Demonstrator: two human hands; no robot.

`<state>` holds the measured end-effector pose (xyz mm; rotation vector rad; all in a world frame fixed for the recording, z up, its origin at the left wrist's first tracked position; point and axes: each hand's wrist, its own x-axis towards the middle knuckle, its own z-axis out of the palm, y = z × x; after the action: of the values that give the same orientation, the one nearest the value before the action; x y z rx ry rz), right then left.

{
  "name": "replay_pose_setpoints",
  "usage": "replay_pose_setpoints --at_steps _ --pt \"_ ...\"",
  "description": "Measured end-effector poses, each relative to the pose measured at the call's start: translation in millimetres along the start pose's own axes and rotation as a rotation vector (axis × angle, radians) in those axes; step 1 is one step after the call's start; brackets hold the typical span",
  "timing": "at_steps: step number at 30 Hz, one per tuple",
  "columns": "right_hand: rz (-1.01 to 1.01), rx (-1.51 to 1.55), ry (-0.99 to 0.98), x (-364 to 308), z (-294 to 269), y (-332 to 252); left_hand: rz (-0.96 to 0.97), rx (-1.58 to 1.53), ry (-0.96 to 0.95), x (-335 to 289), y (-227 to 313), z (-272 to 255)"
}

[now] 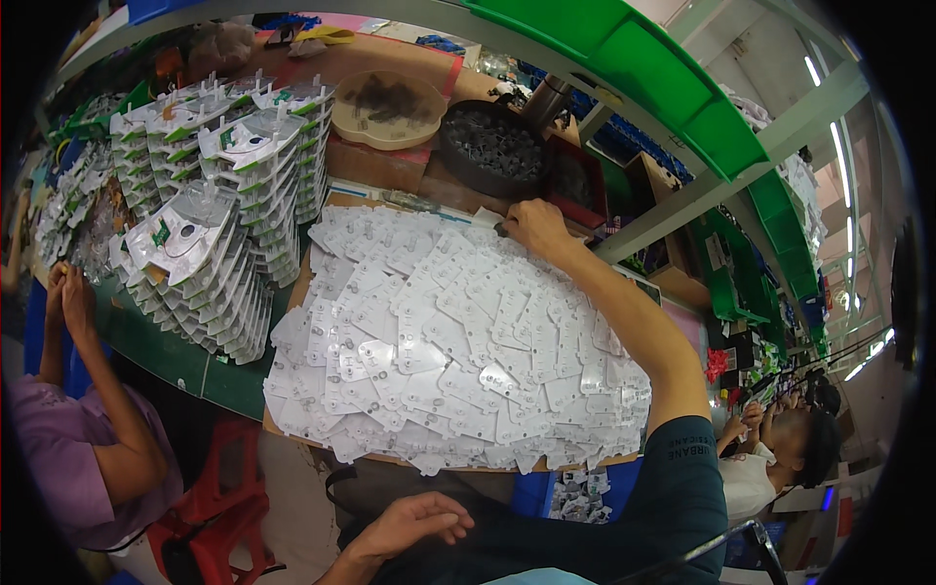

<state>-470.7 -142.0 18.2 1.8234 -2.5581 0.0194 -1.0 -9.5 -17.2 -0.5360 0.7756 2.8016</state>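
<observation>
A wide heap of flat white plastic pieces [453, 341] with small holes and clear spots covers the board in front of me. At its far edge my right hand [539, 229] is closed, fingertips pinched down beside something small and dark that I cannot make out. My right forearm passes over the heap's right side. My left hand [414, 525] hovers above my lap, below the near edge of the heap. Its fingers are loosely stretched and nothing is in them. Just beyond my right hand sits a round black tub [492, 146] full of small dark parts.
Tall stacks of white-and-green housings [200, 249] stand on the left. A tan bowl [387, 109] with dark bits and a dark red tray [575, 185] lie at the back. Green bins [643, 73] hang overhead. Co-workers [78, 429] sit at left and far right, near red stools [219, 517].
</observation>
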Motion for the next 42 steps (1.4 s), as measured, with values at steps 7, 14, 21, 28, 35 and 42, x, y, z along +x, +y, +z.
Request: replay_pose_setpoints --at_steps 7,14,21,28,35,42 --pt "-0.008 0.091 0.172 -37 -51 -5 -0.012 0.218 0.038 -2 2 11" --pt "-0.094 0.477 0.133 -167 -111 -65 -0.016 0.104 -0.024 -3 -6 18" --pt "-0.269 0.544 0.072 -265 -97 -109 0.036 0.062 -0.069 -6 -25 26" --pt "-0.403 0.377 0.059 -258 -83 -133 0.083 0.086 0.0 -11 -29 30" --pt "-0.464 0.252 -0.008 -245 -77 -140 0.114 0.033 0.012 -15 -30 18" --pt "-0.461 0.244 -0.065 -243 -86 -148 0.208 -0.043 0.044 -10 -10 19"
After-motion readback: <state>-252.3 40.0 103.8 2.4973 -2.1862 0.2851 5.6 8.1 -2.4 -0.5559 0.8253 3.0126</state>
